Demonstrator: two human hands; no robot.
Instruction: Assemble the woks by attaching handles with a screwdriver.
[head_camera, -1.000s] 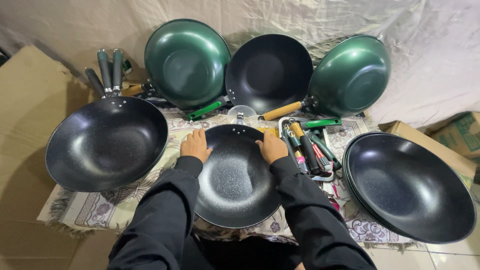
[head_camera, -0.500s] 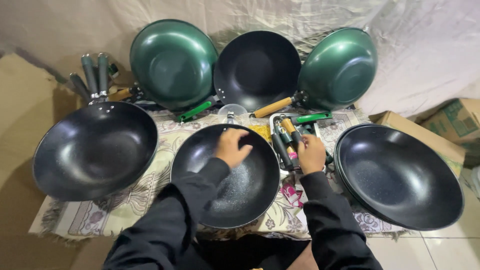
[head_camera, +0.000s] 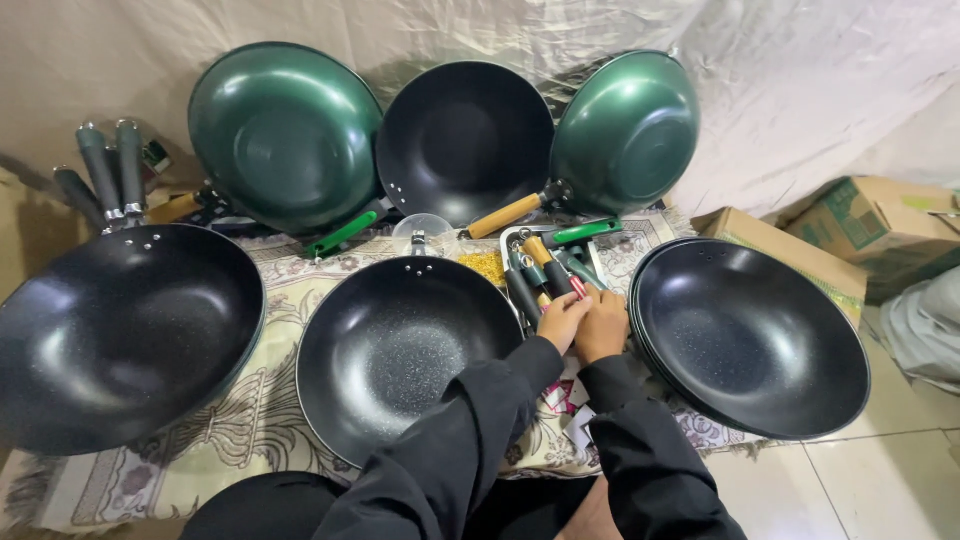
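My left hand (head_camera: 562, 320) and my right hand (head_camera: 603, 325) are side by side at a tray of pan handles (head_camera: 548, 270), black, green and wooden, between two pans. The fingers of both rest on the handles; whether either grips one is hidden. Just left of my hands a black speckled wok (head_camera: 405, 350) without a handle lies on the patterned cloth (head_camera: 250, 430). My black sleeves cross over its right rim.
A large black wok (head_camera: 120, 330) lies at the left, stacked black woks (head_camera: 755, 335) at the right. Two green woks (head_camera: 285, 130) (head_camera: 630, 130) and a black one (head_camera: 465, 140) lean against the back sheet. Cardboard boxes (head_camera: 850, 235) stand on the right.
Both hands left the middle wok's rim and moved right to the tray of handles. The left hand crossed over the wok to join the right one.
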